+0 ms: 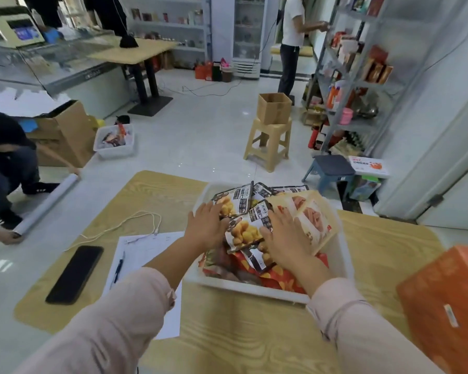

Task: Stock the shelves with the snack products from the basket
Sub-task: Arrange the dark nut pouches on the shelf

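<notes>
Both hands are being held flat and spread over the snack packets heaped in the white plastic basket (254,288). The left hand (207,228), fingers splayed, is being pressed against the edge of a black-and-yellow chestnut packet (234,202); nothing is being clasped by it. The right hand (287,240), likewise loosened, is being laid across a second chestnut packet (245,230) and is touching a pale sausage packet (312,218) just beside it. Large Chinese characters are being shown on the chestnut packets, though they are probably too blurred to be read. Red-and-orange packets (278,276) are being covered underneath.

The basket is being supported near the far edge of a wooden table (227,319), with bare tabletop in front of it. To its left, a paper sheet (143,252), a pen (118,268), a black phone (75,273) and a white cable (119,225) are lying. An orange box (443,300) is crowding the right corner. The metal shelves (362,85) are standing well apart, across open floor.
</notes>
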